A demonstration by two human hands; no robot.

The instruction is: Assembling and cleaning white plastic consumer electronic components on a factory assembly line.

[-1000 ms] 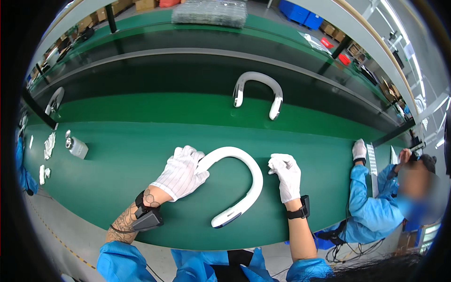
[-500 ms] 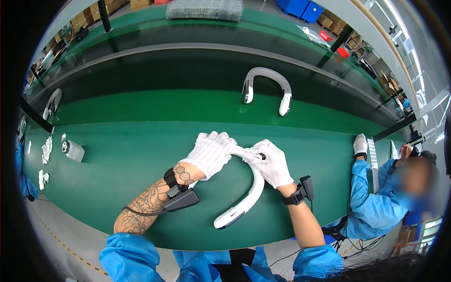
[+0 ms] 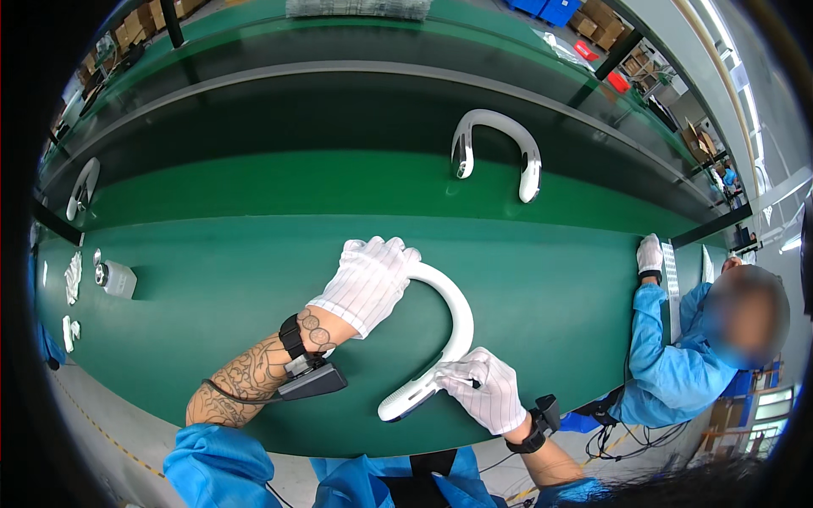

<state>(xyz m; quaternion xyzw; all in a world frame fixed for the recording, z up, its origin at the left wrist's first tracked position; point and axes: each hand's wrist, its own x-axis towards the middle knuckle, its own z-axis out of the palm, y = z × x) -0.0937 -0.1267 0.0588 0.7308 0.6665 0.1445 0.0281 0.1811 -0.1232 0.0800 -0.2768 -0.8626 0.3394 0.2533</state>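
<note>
On the green bench (image 3: pixel 212 322), a white neckband (image 3: pixel 461 313) curves open leftward. Left hand (image 3: pixel 370 279)'s curled round its far end; right hand (image 3: pixel 489 388)'s bunched against the near arm, can't tell if gripping. That arm slants near-left, its tip closer to the right.

Bright light, lamp (image 3: pixel 790 245) glaring at far right, edges bowed (strong fisheye), black corners

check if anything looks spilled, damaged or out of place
Slightly: on the left of the green bench, the pale square-sided bottle seems to have its round grey cap flipped open, and crumpled white cloth pieces lie loose nearby. No spill shows, and the white curved plastic device looks undamaged where visible.
</note>
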